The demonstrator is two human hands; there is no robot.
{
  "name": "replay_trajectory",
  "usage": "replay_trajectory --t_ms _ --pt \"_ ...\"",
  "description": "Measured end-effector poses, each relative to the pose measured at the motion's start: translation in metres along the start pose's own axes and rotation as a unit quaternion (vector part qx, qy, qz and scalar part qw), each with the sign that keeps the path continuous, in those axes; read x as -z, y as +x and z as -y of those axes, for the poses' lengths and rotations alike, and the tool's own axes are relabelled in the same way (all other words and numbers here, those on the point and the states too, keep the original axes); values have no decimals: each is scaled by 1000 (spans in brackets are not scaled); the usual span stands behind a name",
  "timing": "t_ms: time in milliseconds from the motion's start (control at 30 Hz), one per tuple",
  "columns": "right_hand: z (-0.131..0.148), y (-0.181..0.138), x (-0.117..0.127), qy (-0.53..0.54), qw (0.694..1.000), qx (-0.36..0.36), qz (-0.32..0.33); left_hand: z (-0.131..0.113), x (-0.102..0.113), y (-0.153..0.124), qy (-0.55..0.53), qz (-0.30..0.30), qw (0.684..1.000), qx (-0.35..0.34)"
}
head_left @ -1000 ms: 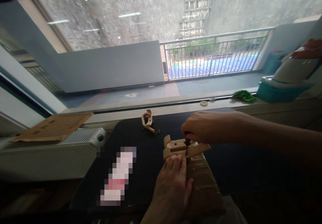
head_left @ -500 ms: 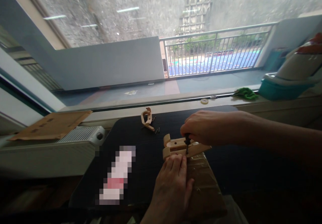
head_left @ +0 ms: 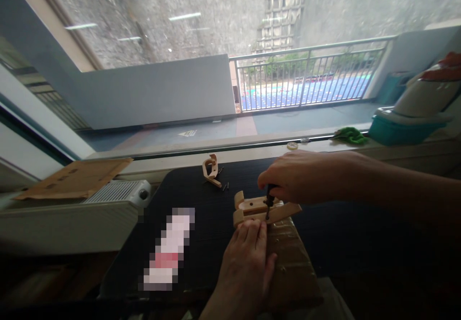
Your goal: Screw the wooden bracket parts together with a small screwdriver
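Table (head_left: pixel 201 243), dark-topped, carries a cardboard box (head_left: pixel 293 262) at its near edge, with the wooden piece (head_left: pixel 261 208) resting on the box's far end. Your left hand (head_left: pixel 247 267) lies flat, fingers together, pressing box and piece. Your right hand (head_left: pixel 297 178) is closed around a small screwdriver (head_left: pixel 268 205), tip down on the piece. Loose wooden part (head_left: pixel 211 170) sits near the far edge.

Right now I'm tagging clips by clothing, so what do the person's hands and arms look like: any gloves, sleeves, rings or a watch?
Both are bare. The left hand wears no glove or ring that shows. The right hand is also ungloved, and its forearm runs bare to the picture's edge, with no sleeve, watch or strap in view. The left wrist is cut off by the frame.
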State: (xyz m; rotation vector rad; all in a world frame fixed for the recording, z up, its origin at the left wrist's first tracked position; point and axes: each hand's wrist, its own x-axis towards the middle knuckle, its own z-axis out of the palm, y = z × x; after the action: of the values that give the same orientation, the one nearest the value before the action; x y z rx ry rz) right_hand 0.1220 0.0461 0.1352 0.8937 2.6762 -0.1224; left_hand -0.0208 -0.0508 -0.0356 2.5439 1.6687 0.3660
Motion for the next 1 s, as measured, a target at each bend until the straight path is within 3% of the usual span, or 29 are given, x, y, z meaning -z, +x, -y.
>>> replay_trajectory --t_ms 200,500,800,1000 --pt "-1 -1 -3 12 998 55 8 0 0 -1 3 -3 1000 2" --pt "-4 4 -8 21 999 28 21 1 -1 0 4 -14 1000 -12" --pt "-1 0 -5 3 1000 -3 -8 0 0 -1 1 -14 1000 -5" --pt "3 -1 -3 -6 999 37 -7 0 0 0 3 -11 1000 -2"
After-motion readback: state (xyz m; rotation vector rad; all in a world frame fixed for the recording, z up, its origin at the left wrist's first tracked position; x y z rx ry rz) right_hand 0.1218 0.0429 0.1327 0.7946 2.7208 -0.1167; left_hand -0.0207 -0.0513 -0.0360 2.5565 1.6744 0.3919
